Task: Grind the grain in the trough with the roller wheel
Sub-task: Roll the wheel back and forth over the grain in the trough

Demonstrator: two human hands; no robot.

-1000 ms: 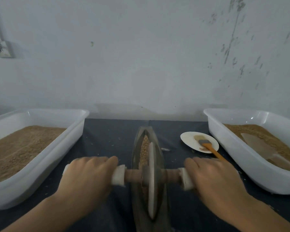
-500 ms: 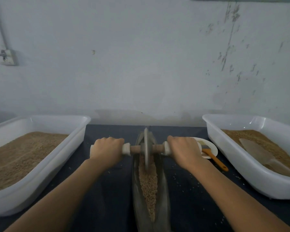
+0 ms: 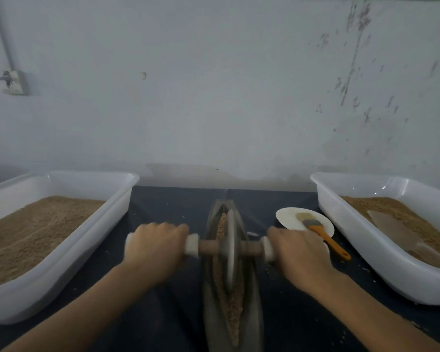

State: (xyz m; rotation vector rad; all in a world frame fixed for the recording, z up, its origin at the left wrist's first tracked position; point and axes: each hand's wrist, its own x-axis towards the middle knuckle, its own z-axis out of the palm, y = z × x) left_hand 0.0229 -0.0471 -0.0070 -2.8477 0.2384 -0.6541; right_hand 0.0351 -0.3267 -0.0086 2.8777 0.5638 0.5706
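A narrow boat-shaped metal trough (image 3: 254,306) runs away from me down the middle of the dark table, with brown grain (image 3: 233,311) along its groove. A thin metal roller wheel (image 3: 230,252) stands upright in the trough's middle part, on a wooden axle with white end grips. My left hand (image 3: 154,247) is closed around the left grip and my right hand (image 3: 299,252) around the right grip. Grain shows both ahead of the wheel and behind it.
A white tub (image 3: 69,240) of brown grain stands at the left. At the right, another white tub (image 3: 366,240) holds grain and a flat scoop (image 3: 391,232). A white plate (image 3: 290,217) with an orange-handled brush (image 3: 325,237) lies between the trough and the right tub. A wall is close behind.
The wheel rolled from near me to the trough's far end, and has now come back toward me to the middle part, both hands still on the grips.
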